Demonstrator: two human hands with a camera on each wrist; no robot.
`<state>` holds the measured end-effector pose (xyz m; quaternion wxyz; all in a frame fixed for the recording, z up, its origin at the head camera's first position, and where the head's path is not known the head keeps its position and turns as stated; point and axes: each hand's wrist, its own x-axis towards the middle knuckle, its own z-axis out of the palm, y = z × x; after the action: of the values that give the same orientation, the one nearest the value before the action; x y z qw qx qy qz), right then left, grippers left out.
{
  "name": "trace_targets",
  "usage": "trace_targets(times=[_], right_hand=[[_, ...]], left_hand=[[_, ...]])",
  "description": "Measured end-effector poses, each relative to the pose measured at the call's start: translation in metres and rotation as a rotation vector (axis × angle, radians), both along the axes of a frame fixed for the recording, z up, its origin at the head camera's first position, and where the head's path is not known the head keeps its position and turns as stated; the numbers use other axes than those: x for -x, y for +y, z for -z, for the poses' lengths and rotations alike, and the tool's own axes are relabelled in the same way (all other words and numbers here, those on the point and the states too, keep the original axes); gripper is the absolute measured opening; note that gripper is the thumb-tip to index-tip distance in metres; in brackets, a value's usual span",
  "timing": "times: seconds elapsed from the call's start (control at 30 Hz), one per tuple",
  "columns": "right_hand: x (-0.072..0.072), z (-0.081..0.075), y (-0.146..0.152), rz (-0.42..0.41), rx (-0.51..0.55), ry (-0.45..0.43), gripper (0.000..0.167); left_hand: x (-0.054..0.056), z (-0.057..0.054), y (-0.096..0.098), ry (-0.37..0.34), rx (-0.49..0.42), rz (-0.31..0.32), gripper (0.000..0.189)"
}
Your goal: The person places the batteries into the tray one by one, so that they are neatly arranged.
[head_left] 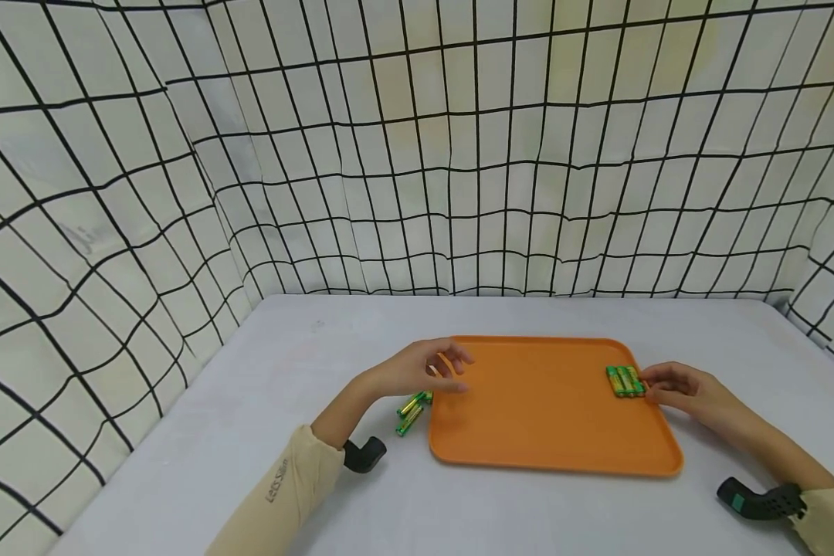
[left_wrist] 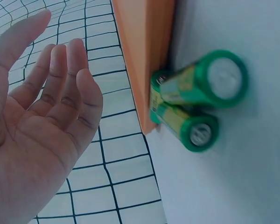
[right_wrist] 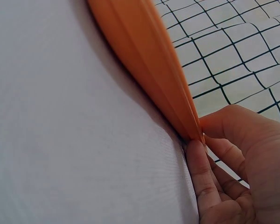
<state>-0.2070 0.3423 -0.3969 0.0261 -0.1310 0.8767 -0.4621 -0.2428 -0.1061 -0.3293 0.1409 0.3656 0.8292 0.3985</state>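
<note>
An orange tray (head_left: 528, 425) lies on the white table. At its right edge my right hand (head_left: 691, 394) pinches the rim; in the right wrist view the thumb and fingers (right_wrist: 203, 175) meet at the orange edge. A row of green and gold batteries (head_left: 625, 381) lies side by side on the tray, close to those fingertips. My left hand (head_left: 413, 369) hovers over the tray's left edge, fingers loosely bent and holding nothing. Below it, loose batteries (head_left: 409, 419) lie on the table against the tray's left side, with one (left_wrist: 155, 93) partly hidden behind two others.
White cloth (head_left: 361, 324) covers the tabletop. Behind and to the sides hang white walls with black netting (head_left: 459, 193). A black wrist device (head_left: 761, 500) is worn on the right arm, another (head_left: 364, 455) on the left.
</note>
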Motion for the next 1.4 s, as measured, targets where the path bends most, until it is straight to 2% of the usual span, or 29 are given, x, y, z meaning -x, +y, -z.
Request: trace_targets(times=[0.6,0.97,1.17,1.4], right_hand=[[0.001,0.001,0.001,0.005,-0.002,0.006,0.041],[0.0,0.001,0.0,0.007,0.001,0.003,0.041],[0.001,0.002,0.001,0.007,-0.005,-0.004,0.041],[0.001,0.001,0.002,-0.001,-0.004,0.0,0.04]], left_hand=[[0.003,0.012,-0.036,-0.002,0.028,-0.072,0.037],[0.004,0.017,-0.061,-0.09,0.049,-0.08,0.039],[0.009,0.019,-0.068,-0.111,0.071,-0.074,0.04],[0.012,0.021,-0.073,-0.179,0.123,-0.058,0.046]])
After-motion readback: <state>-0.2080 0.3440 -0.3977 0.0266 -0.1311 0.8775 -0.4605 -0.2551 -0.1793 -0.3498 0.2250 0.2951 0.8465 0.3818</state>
